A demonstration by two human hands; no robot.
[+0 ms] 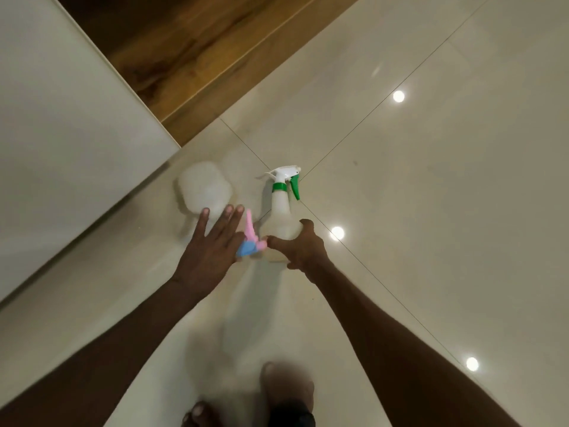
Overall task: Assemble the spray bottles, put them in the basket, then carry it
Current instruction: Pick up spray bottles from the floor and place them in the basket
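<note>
1. Head view: green-capped spray bottle (281, 211) lying on the glossy floor tiles (431, 186), right hand (300, 246) curled around its lower body.
2. Left hand (212, 241) spread flat, just beside the pink-and-blue spray head (251, 241); blurred second bottle (204, 188) near its fingertips.
3. Probably light, thin, slick plastic; best gripped round the body, not the trigger.

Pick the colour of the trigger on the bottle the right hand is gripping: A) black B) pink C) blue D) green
D: the right hand curls round the base of the bottle, whose white spray head carries a green trigger and green collar.
</note>
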